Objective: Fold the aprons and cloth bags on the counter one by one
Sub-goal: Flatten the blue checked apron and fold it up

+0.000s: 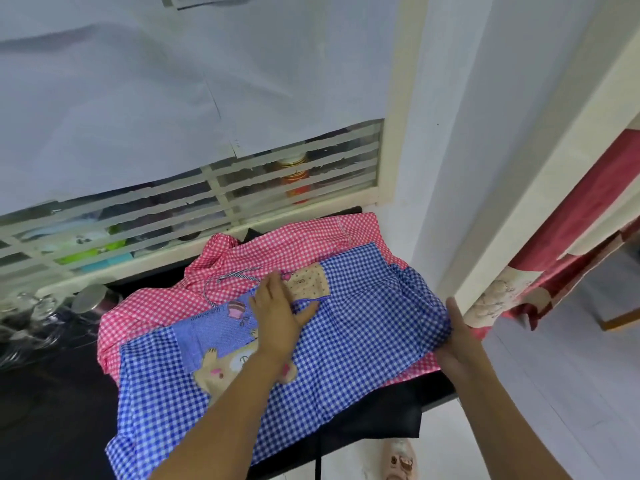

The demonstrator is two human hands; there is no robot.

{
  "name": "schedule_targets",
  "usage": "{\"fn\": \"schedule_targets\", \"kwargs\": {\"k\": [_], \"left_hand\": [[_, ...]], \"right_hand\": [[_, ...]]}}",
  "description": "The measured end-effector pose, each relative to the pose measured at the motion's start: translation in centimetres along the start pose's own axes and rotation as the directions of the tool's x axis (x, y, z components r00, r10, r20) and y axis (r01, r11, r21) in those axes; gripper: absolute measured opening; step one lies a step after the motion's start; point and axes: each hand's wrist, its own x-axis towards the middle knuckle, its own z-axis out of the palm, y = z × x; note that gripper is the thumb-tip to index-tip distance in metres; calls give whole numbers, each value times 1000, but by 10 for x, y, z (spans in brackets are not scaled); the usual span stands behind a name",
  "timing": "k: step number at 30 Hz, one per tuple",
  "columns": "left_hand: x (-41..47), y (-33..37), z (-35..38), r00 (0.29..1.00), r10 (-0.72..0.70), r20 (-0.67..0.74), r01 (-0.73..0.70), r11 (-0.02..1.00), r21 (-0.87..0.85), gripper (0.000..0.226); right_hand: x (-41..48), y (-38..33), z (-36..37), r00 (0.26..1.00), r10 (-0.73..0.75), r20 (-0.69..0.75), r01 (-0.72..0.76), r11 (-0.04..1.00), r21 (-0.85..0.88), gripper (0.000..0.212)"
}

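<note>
A blue-and-white checked apron (353,344) with a bear patch lies spread on the dark counter (52,410), on top of a pink-and-white checked apron (277,251). My left hand (277,323) rests flat on the middle of the blue apron, fingers straight, partly covering the bear patch. My right hand (457,341) is at the blue apron's right edge, where the cloth is bunched; its fingers are under the fabric and hidden. A black cloth (388,420) hangs over the counter's front edge beneath the aprons.
Glass jars and a metal lid (90,297) stand at the counter's left back. A slatted white window frame (214,202) runs behind the counter. A white wall and door frame (519,202) stand to the right, with a red curtain (571,244) beyond. A slipper (401,459) lies on the floor.
</note>
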Motion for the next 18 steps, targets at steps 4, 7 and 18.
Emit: {"fn": "schedule_targets", "kwargs": {"k": [4,7,18], "left_hand": [[-68,6,12,976,214,48,-217,974,70,83],[-98,4,10,951,-94,295,68,993,99,111],[-68,-49,-136,783,-423,456,621,494,-609,56]], "right_hand": [[-1,25,4,999,-50,19,51,997,-57,64],[-3,37,12,996,-83,36,88,981,-171,81],[-101,90,123,676,-387,627,729,226,-646,56]]}}
